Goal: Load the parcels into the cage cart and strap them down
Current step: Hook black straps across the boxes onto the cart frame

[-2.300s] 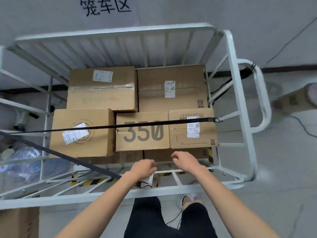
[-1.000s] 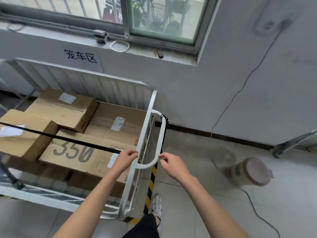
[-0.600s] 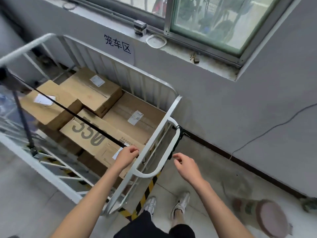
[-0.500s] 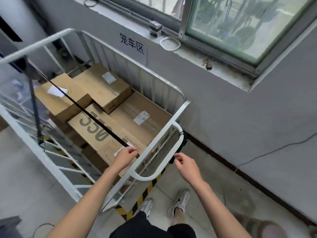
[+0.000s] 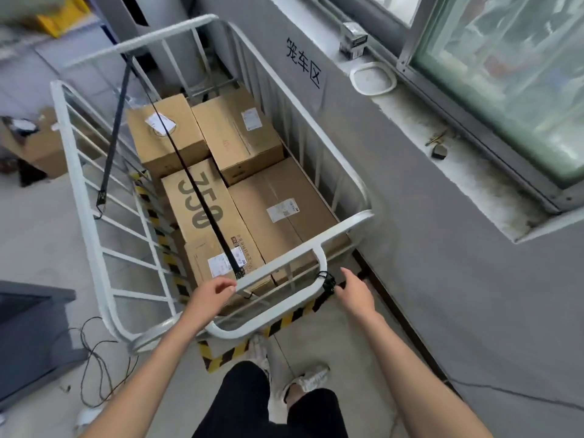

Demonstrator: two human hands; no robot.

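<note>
Left hand (image 5: 212,292) at frame centre pinches strap (image 5: 196,184) end against cage cart (image 5: 82,197) rail, likely hooking it; right hand (image 5: 355,292) loosely curled, empty, beside handle knot (image 5: 327,281).

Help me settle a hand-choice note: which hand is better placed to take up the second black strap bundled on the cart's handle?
Right. The right hand is at the bundled strap on the handle; the left hand is by the end rail near the stretched strap.

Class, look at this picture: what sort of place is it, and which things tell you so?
Probably a parcel sorting or dispatch room. A white cage cart holds labelled cardboard parcels under a black strap, and a wall sign marks its spot.
</note>
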